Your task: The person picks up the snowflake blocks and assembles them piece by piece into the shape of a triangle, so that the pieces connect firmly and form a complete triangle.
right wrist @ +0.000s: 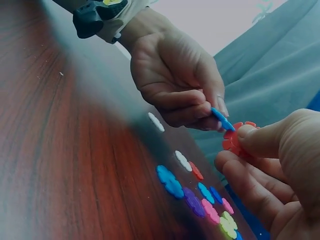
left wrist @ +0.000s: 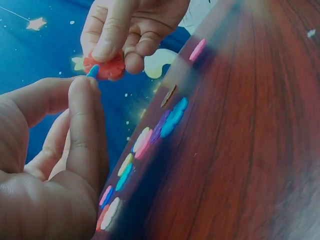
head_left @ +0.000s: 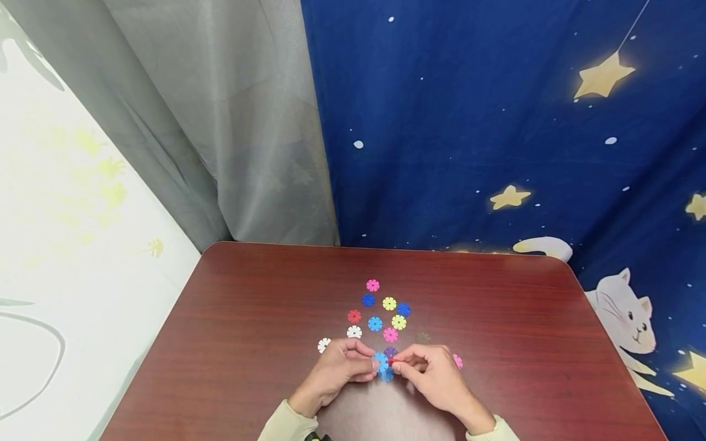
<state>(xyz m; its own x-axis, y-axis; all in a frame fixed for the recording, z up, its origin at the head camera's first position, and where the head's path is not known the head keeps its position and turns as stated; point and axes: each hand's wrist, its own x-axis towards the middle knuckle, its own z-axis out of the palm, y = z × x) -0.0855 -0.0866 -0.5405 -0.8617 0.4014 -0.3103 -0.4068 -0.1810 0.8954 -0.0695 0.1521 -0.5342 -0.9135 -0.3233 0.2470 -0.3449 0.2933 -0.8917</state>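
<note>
Between thumb and fingers my left hand (head_left: 338,370) pinches a light-blue notched plastic disc (right wrist: 221,119). My right hand (head_left: 436,375) pinches a red notched plastic disc (left wrist: 111,69) by its edge. The two discs meet at their rims, set at an angle to each other, above the table. Fingertips cover part of each disc. Just beneath the hands lies another light-blue disc (right wrist: 170,181), with a purple disc (right wrist: 194,202) beside it.
Several loose discs lie on the reddish-brown table (head_left: 248,343), among them a white disc (head_left: 354,331), a yellow disc (head_left: 389,303) and a pink disc (head_left: 372,285). One pink disc (head_left: 458,361) is beside the right hand. Curtains (head_left: 441,122) hang behind the table's far edge.
</note>
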